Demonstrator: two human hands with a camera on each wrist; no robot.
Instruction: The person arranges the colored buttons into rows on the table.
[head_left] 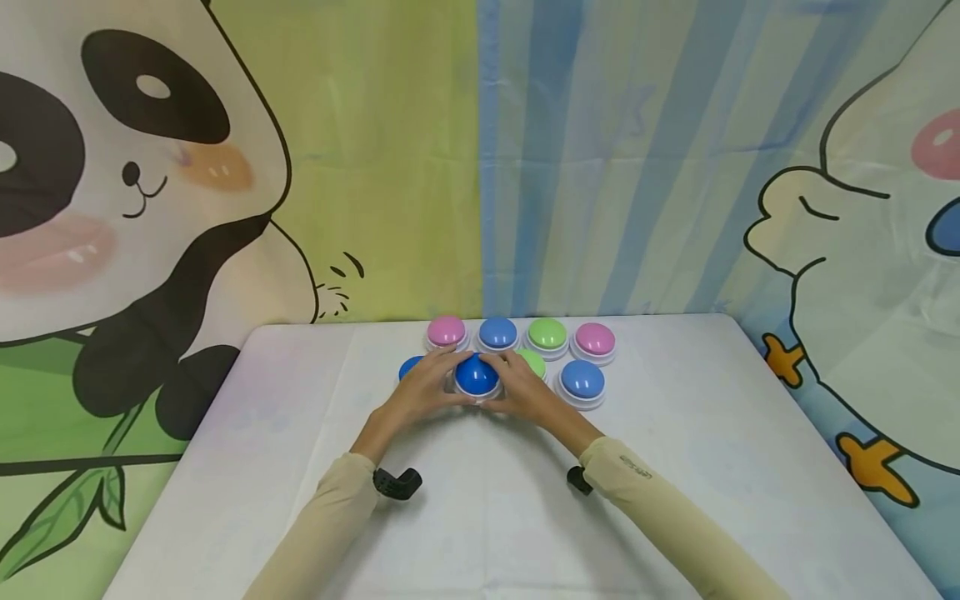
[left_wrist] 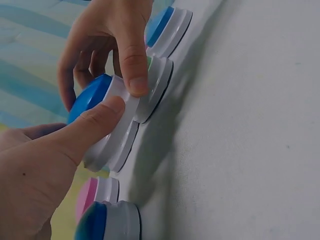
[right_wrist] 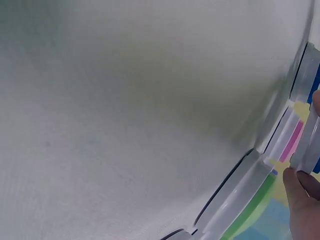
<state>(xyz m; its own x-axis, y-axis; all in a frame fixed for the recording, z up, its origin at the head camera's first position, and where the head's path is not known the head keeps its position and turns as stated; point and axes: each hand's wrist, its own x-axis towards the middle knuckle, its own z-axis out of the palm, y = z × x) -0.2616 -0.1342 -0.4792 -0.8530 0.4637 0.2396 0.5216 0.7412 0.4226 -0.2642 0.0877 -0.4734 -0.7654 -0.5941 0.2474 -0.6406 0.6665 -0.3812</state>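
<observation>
Both hands hold one push button with a blue dome [head_left: 477, 375] and a round white base, one hand at each side. My left hand [head_left: 423, 387] has its thumb [left_wrist: 102, 117] on the base's near side in the left wrist view. From the opposite side my right hand [left_wrist: 110, 30] grips it, its thumb pressing the white rim. The held button overlaps its neighbours in the left wrist view, raised off the tabletop. Partly hidden behind the hands are another blue button [head_left: 409, 365] on the left and a green button [head_left: 534, 362] on the right.
Along the back stand a pink button [head_left: 446, 331], a blue one [head_left: 498, 332], a green one [head_left: 547, 333] and a second pink one [head_left: 596, 338]. A blue button [head_left: 582, 380] sits front right. Printed curtains [head_left: 390, 167] rise behind the white table [head_left: 675, 433].
</observation>
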